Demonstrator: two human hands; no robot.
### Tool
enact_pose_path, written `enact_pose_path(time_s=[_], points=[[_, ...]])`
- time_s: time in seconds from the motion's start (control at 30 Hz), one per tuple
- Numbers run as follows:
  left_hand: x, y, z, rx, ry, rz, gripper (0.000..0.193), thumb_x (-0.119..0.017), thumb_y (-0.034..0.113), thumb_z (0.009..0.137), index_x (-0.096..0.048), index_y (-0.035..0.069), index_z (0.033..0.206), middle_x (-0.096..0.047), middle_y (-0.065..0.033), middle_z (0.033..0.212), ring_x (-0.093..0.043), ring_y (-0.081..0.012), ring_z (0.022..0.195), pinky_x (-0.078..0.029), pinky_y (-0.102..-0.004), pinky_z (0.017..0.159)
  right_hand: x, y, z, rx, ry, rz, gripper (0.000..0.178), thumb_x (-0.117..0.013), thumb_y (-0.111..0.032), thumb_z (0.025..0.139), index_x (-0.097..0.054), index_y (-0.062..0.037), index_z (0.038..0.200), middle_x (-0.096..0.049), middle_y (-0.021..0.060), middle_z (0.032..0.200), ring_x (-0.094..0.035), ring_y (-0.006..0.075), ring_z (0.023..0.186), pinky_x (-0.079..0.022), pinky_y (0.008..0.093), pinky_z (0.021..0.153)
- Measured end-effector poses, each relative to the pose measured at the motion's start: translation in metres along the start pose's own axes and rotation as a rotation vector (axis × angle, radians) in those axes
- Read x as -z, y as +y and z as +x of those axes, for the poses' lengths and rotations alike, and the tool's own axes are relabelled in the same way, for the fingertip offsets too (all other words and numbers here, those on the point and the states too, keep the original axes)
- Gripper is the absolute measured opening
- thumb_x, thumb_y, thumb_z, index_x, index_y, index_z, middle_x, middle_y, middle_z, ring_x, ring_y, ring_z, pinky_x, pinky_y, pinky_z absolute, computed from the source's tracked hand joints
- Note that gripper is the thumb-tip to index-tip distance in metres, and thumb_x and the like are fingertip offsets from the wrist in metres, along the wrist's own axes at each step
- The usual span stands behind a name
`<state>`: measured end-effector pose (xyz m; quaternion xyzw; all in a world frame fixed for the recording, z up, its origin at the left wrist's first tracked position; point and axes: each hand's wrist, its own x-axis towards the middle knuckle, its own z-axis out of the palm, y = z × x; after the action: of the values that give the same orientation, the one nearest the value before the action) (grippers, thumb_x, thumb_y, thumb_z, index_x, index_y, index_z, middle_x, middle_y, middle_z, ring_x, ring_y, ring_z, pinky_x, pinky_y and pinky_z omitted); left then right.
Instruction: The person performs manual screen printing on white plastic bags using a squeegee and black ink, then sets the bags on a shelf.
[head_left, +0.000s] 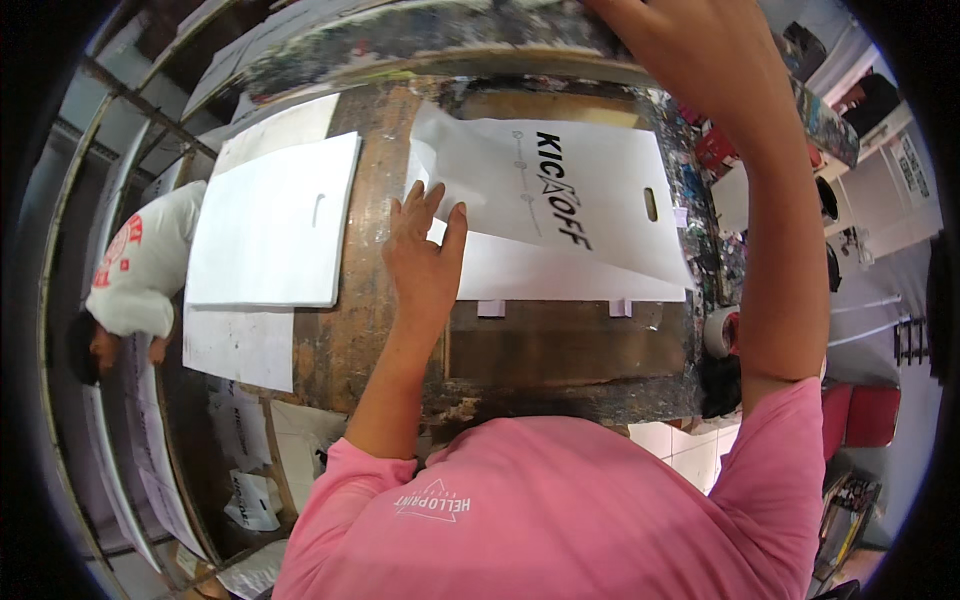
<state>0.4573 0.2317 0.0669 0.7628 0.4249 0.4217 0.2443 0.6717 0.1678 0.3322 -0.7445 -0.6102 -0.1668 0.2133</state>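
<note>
A white flat bag (pixel 620 180) with black lettering and an oval cut-out handle lies on the worktable, its left edge lifted and curling. My left hand (pixel 425 245) is at that edge, with thumb and fingers spread apart; the fingertips touch or nearly touch the bag. Under the bag lies another white sheet (pixel 520 270), with small paper tabs (pixel 491 309) along its near side. My right hand (pixel 700 35) reaches to the top of the view, over a raised, paint-stained frame (pixel 450 45). Its fingers are mostly cut off, so its grip is hidden.
On the left of the worktable (pixel 375 340) rests a stack of blank white bags (pixel 270 220). A tape roll (pixel 722 330) sits at the right edge. Beyond the left side, another person (pixel 150 255) bends near racks (pixel 145 440) holding printed bags. A red chair (pixel 868 415) stands at right.
</note>
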Motion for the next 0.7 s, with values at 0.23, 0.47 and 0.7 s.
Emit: enact_pose_path(time_s=[0.23,0.47,0.7], points=[[0.062,-0.062,-0.014,0.417,0.178,-0.291,0.04,-0.069,0.009,0.101,-0.069,0.0,0.14,-0.07,-0.0149,0.14,-0.066,-0.0235,0.127,-0.052,-0.0373,0.107,0.026,-0.028,-0.002,-0.267,-0.154,0.091,0.043,-0.06,-0.039,0.098,-0.073,-0.0036,0.077,-0.068,0.0087,0.065,-0.06,0.0172,0.058,-0.049,0.0339,0.056],[0.191,-0.227,0.002,0.287,0.295,-0.098,0.047,-0.063,-0.006,0.094,-0.066,-0.007,0.141,-0.069,-0.0181,0.14,-0.066,-0.021,0.123,-0.051,-0.0341,0.106,-0.016,0.024,-0.022,0.167,0.33,-0.061,0.048,-0.066,-0.052,0.094,-0.076,-0.0055,0.09,-0.074,0.0164,0.083,-0.07,0.0382,0.082,-0.048,0.0491,0.084],[0.363,-0.395,0.039,0.21,0.228,0.524,0.053,-0.065,0.01,0.094,-0.064,-0.001,0.146,-0.069,-0.0231,0.141,-0.066,-0.0335,0.127,-0.047,-0.0406,0.113,-0.012,0.015,-0.035,0.119,0.282,-0.038,0.054,-0.065,-0.054,0.095,-0.074,-0.002,0.088,-0.074,0.0184,0.084,-0.072,0.0364,0.088,-0.044,0.0505,0.094]])
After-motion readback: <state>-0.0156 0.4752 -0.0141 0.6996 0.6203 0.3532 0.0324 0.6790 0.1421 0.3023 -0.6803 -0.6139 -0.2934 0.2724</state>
